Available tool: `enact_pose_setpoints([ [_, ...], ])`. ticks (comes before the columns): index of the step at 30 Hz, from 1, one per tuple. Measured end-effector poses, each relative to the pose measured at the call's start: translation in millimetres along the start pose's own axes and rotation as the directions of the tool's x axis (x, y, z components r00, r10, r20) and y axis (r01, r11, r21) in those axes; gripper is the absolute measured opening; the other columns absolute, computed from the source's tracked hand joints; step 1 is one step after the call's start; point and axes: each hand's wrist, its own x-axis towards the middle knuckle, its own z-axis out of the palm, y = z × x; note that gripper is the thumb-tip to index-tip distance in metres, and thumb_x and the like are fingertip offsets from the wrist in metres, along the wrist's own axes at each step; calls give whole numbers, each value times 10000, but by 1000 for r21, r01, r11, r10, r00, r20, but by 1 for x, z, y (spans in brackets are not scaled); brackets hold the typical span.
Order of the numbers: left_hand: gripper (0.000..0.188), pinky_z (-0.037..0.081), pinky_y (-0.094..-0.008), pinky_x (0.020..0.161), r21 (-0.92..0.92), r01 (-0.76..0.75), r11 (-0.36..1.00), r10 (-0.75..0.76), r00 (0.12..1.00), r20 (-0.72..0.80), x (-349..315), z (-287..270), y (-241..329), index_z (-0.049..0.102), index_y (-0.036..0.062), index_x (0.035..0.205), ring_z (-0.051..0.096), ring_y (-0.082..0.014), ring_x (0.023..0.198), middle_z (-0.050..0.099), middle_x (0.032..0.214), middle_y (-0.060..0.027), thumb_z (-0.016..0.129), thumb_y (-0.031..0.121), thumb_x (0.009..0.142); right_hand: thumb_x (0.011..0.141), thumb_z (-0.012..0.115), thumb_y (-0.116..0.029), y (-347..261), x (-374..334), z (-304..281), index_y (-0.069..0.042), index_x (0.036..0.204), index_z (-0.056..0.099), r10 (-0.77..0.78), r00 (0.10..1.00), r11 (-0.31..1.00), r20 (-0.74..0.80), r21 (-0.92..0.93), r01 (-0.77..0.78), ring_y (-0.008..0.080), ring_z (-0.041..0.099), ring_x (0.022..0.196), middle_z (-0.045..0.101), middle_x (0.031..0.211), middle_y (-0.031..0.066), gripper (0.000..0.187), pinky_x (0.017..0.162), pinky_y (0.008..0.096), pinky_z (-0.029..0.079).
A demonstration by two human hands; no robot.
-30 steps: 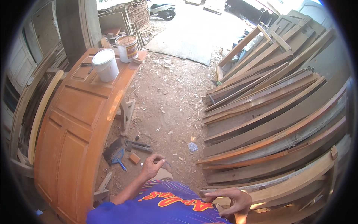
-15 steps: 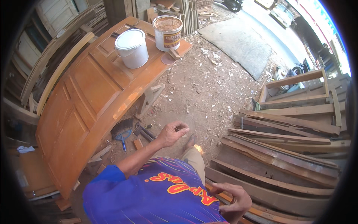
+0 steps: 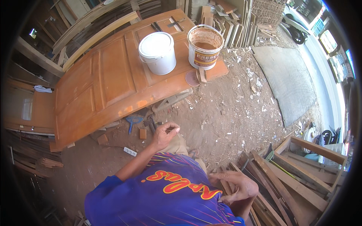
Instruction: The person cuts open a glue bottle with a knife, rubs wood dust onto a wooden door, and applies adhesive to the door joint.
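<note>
My left hand [image 3: 165, 135] is raised in front of my blue printed shirt [image 3: 151, 192], its fingers curled and thumb pressed to them. Anything held there is too small to make out. At my right side, my right hand [image 3: 239, 186] is bent beside the shirt, thumb and fingers apart with no object visible between them. Beyond the left hand lies an orange-brown panelled wooden door [image 3: 113, 71], raised off the ground. On it stand a white lidded bucket [image 3: 158, 56] and an open bucket [image 3: 205, 49] with brown residue inside. A small wooden block [image 3: 201, 75] and a round disc [image 3: 191, 78] lie by its edge.
Below the door are a blue rake-like tool head [image 3: 132, 122], a wood offcut [image 3: 143, 133] and a white power strip [image 3: 130, 151]. Lumber and a wooden frame [image 3: 318, 150] pile up at right. Scraps litter the dirt floor around a grey sheet [image 3: 288, 83].
The view has swung, so the door and buckets sit farther right and the lumber lower right. My left hand keeps its curled pose; the right stays bent at my side.
</note>
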Motion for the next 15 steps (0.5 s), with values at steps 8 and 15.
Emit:
enact_pose_setpoints([
  [8,112,526,-260,810,-125,94,988,-109,987,-119,100,2,27,717,17,1053,649,-82,871,720,940,-24,686,113,1006,701,908,-218,13,68,-118,-65,1467,576,46,995,997,92,49,-51,285,721,1084,723,1236,156,849,966,392,547],
  [15,147,530,-283,762,-48,24,999,-36,964,-265,166,-27,-26,691,-11,1046,629,-109,864,682,947,-45,678,130,1010,778,869,-330,-7,153,-181,-54,1468,562,321,943,940,90,-153,-305,304,694,1113,712,1228,186,804,995,413,537],
])
